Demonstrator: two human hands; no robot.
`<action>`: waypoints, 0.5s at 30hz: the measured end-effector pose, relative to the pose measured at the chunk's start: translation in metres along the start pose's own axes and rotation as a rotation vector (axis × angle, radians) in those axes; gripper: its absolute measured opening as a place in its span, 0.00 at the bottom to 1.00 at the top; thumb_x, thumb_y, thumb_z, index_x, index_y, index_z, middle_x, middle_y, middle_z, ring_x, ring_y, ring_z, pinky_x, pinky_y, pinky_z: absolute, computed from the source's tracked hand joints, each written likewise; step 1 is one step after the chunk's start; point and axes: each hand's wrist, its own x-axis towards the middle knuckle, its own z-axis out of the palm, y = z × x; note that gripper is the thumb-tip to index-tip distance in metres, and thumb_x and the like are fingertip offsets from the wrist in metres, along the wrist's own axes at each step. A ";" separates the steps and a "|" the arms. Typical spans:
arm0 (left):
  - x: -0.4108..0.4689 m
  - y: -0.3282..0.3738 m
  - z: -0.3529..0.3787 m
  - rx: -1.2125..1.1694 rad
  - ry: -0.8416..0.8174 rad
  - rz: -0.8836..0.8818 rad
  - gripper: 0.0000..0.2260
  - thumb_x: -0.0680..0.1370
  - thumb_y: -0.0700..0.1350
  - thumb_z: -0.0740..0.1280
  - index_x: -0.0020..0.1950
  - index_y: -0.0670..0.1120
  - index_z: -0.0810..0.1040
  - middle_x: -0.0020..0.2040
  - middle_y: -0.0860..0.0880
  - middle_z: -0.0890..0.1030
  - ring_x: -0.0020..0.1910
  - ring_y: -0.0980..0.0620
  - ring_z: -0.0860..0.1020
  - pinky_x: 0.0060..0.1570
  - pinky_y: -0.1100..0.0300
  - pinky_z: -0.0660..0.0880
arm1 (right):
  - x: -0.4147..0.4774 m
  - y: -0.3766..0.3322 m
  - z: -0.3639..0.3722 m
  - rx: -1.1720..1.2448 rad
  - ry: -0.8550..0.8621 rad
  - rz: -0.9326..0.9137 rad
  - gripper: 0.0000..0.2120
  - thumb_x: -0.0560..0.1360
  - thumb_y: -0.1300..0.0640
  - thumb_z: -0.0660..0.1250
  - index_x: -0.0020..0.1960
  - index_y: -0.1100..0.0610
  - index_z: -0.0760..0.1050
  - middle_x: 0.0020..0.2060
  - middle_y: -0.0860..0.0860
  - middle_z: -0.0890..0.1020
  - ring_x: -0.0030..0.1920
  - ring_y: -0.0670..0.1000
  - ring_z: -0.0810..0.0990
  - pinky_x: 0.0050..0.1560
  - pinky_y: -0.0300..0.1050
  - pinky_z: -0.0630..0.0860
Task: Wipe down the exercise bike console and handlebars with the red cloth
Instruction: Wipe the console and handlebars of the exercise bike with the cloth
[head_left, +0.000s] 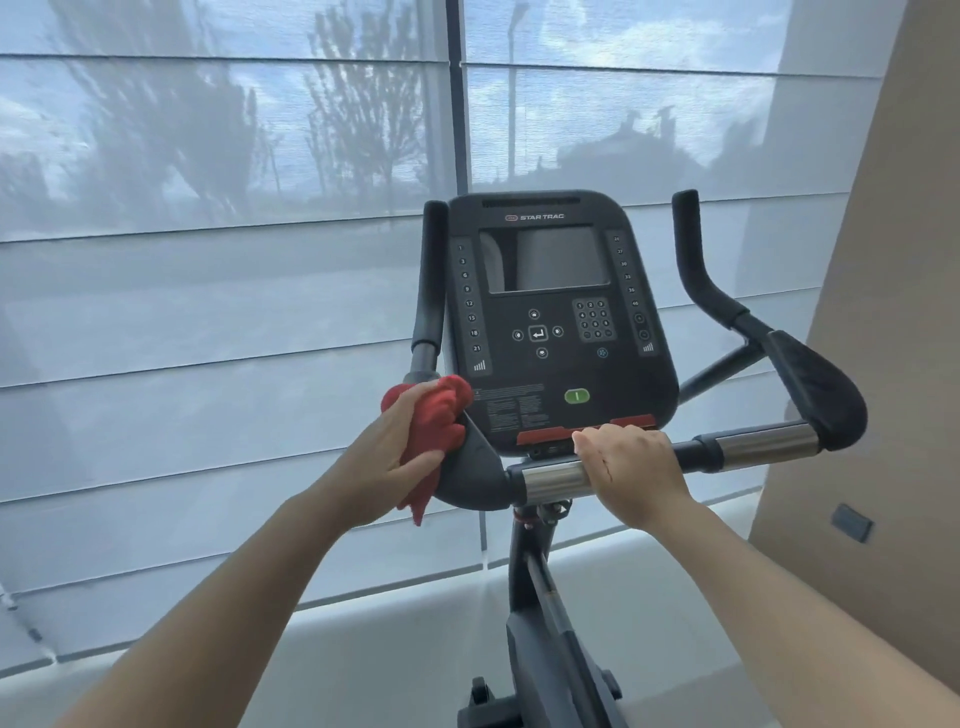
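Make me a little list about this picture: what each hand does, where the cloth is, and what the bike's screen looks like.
left hand: grips the red cloth
red cloth: bunched up, pressed on the left end of the handlebar, beside the console
right hand: curled round the handlebar just below the console
screen: dark, only reflections
green button: low on the console
behind the bike: a window blind

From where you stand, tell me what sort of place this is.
Likely a gym or fitness room: an exercise bike with a Star Trac console and handlebars, facing sheer window blinds.
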 end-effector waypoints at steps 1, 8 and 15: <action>-0.002 -0.002 0.001 0.029 0.005 0.048 0.28 0.73 0.47 0.62 0.72 0.56 0.59 0.63 0.53 0.72 0.53 0.58 0.75 0.56 0.61 0.71 | 0.000 0.000 0.000 -0.006 0.005 0.006 0.26 0.75 0.42 0.33 0.36 0.50 0.65 0.31 0.46 0.72 0.34 0.51 0.70 0.42 0.46 0.66; 0.031 -0.005 0.002 0.258 0.078 0.099 0.21 0.77 0.44 0.63 0.70 0.50 0.66 0.64 0.51 0.75 0.62 0.50 0.72 0.60 0.56 0.69 | 0.001 -0.002 0.001 -0.028 0.028 0.017 0.27 0.75 0.43 0.34 0.34 0.53 0.66 0.30 0.47 0.72 0.33 0.52 0.70 0.41 0.47 0.66; 0.082 -0.002 0.007 0.383 0.035 0.078 0.17 0.79 0.45 0.61 0.67 0.46 0.67 0.63 0.48 0.76 0.61 0.47 0.73 0.58 0.57 0.67 | 0.000 -0.003 -0.002 -0.003 0.012 0.026 0.24 0.76 0.44 0.34 0.33 0.52 0.63 0.28 0.46 0.69 0.32 0.52 0.69 0.43 0.48 0.69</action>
